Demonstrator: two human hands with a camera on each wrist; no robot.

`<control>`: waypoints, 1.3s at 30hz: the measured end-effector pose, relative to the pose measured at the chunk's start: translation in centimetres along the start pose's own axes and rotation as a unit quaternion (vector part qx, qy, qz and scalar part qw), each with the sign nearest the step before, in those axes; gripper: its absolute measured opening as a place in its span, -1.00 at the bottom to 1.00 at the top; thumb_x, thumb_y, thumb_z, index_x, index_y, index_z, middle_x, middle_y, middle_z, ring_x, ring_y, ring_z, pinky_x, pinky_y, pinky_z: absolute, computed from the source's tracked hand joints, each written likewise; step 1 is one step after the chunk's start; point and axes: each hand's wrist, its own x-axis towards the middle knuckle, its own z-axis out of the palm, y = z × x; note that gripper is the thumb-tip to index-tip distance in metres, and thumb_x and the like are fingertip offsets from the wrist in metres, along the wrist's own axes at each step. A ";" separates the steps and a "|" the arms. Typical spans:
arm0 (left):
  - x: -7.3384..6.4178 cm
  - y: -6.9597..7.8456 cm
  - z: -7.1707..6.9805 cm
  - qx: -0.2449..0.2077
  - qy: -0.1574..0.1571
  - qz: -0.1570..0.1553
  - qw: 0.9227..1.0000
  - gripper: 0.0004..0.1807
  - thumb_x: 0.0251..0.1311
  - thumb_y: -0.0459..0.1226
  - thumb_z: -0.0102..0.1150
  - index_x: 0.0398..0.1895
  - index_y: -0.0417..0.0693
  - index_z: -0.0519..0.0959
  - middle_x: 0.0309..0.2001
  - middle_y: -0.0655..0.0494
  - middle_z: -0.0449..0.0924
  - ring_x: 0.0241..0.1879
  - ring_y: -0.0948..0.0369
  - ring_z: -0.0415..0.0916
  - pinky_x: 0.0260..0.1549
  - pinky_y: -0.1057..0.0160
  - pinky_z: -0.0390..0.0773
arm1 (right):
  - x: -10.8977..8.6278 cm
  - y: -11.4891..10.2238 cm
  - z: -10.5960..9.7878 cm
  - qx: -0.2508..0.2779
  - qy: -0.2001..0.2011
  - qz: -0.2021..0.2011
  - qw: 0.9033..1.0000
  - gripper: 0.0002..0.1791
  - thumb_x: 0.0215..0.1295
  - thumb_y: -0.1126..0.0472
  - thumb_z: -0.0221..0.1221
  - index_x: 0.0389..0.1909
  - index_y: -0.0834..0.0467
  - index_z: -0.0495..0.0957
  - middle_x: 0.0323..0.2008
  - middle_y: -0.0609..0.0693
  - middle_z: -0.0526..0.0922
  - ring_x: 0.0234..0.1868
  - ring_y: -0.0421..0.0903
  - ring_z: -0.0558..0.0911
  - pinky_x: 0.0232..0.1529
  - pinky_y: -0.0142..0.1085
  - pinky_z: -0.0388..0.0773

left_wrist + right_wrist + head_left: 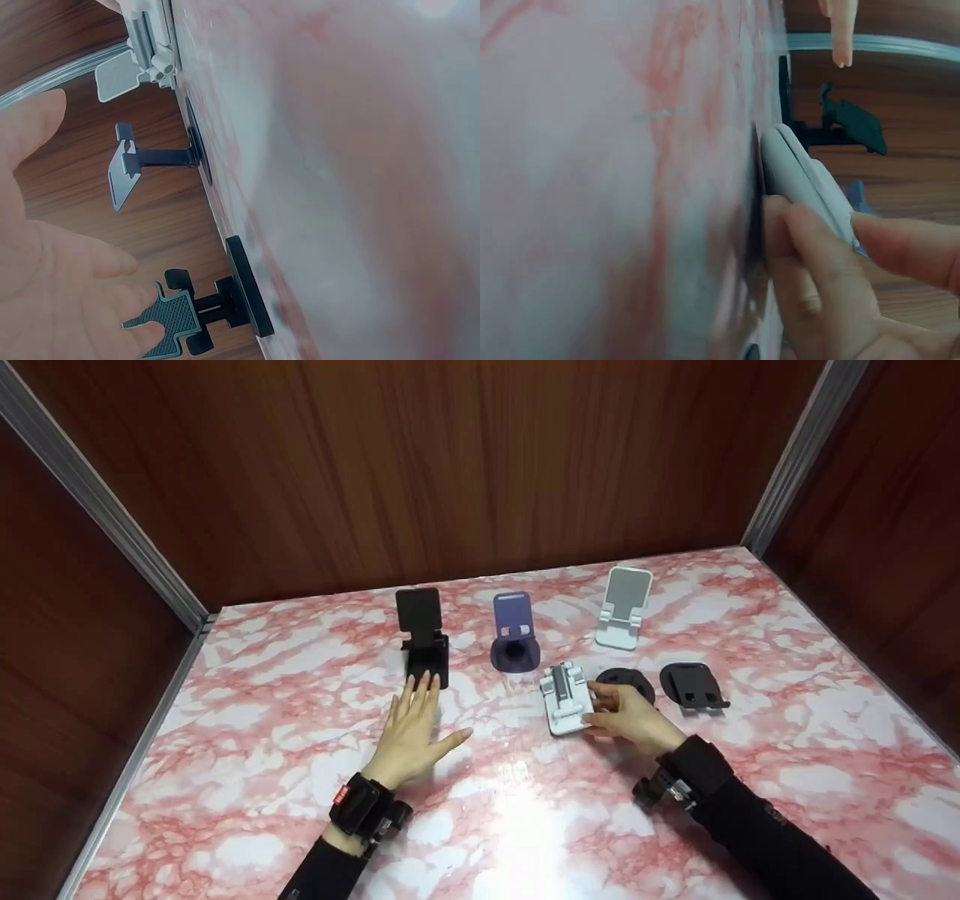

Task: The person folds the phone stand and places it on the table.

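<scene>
Three unfolded stands, the black stand (418, 611), purple stand (513, 611) and upright white stand (628, 589), rise toward the counter's (300, 660) far edge; well short of that edge, the right grip (628, 716) pinches the folded white stand (566, 709) by its right side; two folded black stands (691, 684) lie farther toward the right edge; the left grip (411, 735) is spread, holding nothing, near the black stand; the step looks like readying the folded white stand for opening; the next move probably calls for the left grip to steady it.
</scene>
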 end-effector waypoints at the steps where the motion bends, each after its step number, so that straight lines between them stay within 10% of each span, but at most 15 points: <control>1: 0.0 0.0 0.0 0.002 -0.001 0.001 1.000 0.05 0.10 0.32 -0.09 0.46 -0.11 -0.18 0.49 -0.03 -0.25 0.47 -0.02 -0.35 0.41 -0.12 -0.23 | -0.1 -0.1 0.0 -0.006 -0.001 0.001 1.000 -0.22 0.24 0.46 0.04 0.39 0.40 -0.17 0.19 0.48 0.27 -0.08 -0.17 0.58 -0.01 -0.28 0.59; 20: 0.0 0.0 0.3 0.005 -0.018 0.008 1.000 0.02 0.13 0.30 -0.09 0.45 -0.15 -0.12 0.48 -0.08 -0.20 0.46 -0.06 -0.31 0.40 -0.14 -0.21 | -1.8 -0.9 0.8 -0.182 -0.008 -0.068 0.981 -0.21 0.27 0.20 0.12 0.35 0.46 -0.04 0.36 0.41 0.05 0.31 0.22 0.25 -0.02 -0.53 0.46; 30: 0.0 -0.1 0.3 0.009 -0.011 0.013 1.000 0.02 0.12 0.29 -0.08 0.44 -0.18 -0.10 0.48 -0.07 -0.19 0.46 -0.07 -0.29 0.40 -0.13 -0.18 | -2.4 -1.9 0.4 -0.166 -0.048 -0.060 0.983 -0.20 0.30 0.18 0.09 0.38 0.40 -0.11 0.43 0.31 -0.14 0.41 0.25 -0.06 0.33 -0.05 0.22; 39: 0.1 0.2 0.1 0.016 -0.004 0.008 1.000 0.03 0.13 0.28 -0.08 0.45 -0.15 -0.16 0.48 -0.06 -0.23 0.47 -0.04 -0.33 0.41 -0.11 -0.23 | -2.5 -3.3 0.4 -0.327 -0.006 -0.096 0.940 -0.17 0.27 -0.04 0.10 0.41 0.24 -0.02 0.43 0.25 -0.05 0.44 0.25 -0.12 0.38 0.19 -0.13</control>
